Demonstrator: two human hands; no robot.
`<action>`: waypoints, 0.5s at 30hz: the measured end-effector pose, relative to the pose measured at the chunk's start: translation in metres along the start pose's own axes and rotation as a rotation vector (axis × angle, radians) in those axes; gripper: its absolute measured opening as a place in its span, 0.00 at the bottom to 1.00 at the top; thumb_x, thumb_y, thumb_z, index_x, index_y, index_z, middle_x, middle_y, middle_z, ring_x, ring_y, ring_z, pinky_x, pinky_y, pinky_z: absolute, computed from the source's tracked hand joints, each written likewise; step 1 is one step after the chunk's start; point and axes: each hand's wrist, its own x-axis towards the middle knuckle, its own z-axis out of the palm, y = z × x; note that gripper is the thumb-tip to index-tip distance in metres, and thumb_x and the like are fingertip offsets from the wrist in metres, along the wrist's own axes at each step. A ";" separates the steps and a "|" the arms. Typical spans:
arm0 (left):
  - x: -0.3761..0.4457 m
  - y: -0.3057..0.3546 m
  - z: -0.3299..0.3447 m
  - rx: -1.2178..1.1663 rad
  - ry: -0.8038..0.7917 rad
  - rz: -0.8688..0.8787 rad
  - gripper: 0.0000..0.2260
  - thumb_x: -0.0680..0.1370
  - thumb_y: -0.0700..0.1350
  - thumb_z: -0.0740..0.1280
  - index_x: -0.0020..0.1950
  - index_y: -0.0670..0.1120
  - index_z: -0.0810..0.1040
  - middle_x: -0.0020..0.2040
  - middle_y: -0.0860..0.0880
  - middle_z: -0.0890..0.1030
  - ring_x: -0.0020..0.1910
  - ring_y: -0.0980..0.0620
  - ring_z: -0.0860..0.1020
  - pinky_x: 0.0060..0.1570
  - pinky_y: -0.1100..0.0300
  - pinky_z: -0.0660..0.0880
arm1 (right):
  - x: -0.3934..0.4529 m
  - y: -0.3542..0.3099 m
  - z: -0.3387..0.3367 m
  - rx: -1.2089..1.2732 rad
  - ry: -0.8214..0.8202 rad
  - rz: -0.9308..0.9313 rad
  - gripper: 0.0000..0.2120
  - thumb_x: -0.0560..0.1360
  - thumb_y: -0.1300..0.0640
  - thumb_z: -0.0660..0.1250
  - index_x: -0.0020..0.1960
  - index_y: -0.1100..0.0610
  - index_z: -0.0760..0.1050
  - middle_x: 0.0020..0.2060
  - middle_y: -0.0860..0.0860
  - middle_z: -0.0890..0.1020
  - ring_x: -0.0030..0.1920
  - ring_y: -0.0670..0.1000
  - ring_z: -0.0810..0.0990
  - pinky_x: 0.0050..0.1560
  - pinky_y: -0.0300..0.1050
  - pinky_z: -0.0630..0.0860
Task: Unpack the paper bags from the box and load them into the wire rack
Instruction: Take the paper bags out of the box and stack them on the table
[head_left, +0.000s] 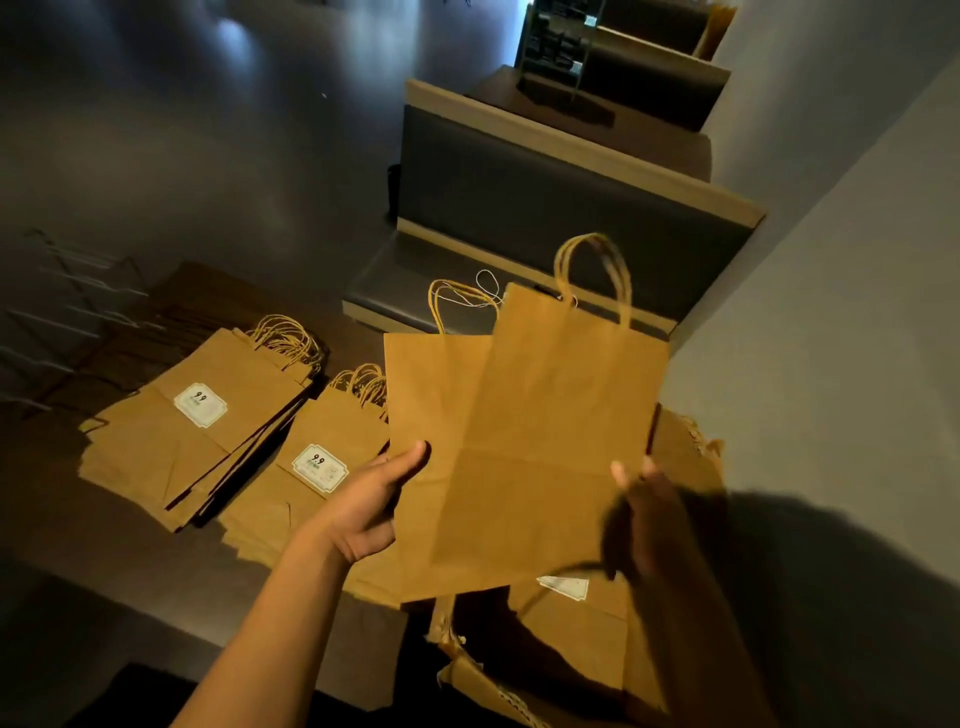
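Two flat brown paper bags with twisted handles are held up in front of me. My left hand (371, 506) grips the left bag (431, 410) at its lower left edge, thumb on the front. My right hand (647, 525) holds the front bag (550, 441) at its lower right edge; this hand is dark and blurred. Two stacks of the same bags lie flat on the dark table, one (192, 431) at the left and one (306, 483) beside it, each with a white label. The wire rack (72, 312) stands dim at the far left.
More brown bags (582, 639) lie piled below my hands at the table's near right. A grey padded bench (545, 208) with wooden trim stands beyond the table. A pale wall (831, 312) runs along the right. A white cord (485, 291) lies on the bench seat.
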 end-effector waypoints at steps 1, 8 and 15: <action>-0.002 0.002 0.003 -0.003 -0.019 -0.010 0.33 0.68 0.56 0.80 0.68 0.42 0.78 0.63 0.38 0.81 0.61 0.40 0.81 0.57 0.46 0.81 | -0.004 -0.005 0.016 -0.048 -0.067 -0.022 0.21 0.78 0.51 0.70 0.69 0.54 0.71 0.54 0.54 0.82 0.54 0.58 0.82 0.61 0.62 0.78; 0.000 0.037 -0.028 0.352 0.379 0.158 0.23 0.80 0.48 0.70 0.74 0.49 0.69 0.64 0.42 0.79 0.58 0.44 0.80 0.59 0.48 0.77 | -0.005 -0.017 0.085 0.022 -0.172 -0.036 0.14 0.78 0.64 0.69 0.58 0.47 0.77 0.54 0.52 0.85 0.56 0.55 0.84 0.55 0.55 0.81; -0.032 0.082 -0.019 0.356 -0.114 0.119 0.27 0.76 0.63 0.69 0.72 0.55 0.73 0.68 0.48 0.77 0.66 0.46 0.77 0.61 0.46 0.78 | -0.040 -0.063 0.189 -0.591 -0.471 -0.393 0.26 0.77 0.41 0.67 0.74 0.41 0.66 0.65 0.40 0.74 0.65 0.40 0.72 0.63 0.41 0.72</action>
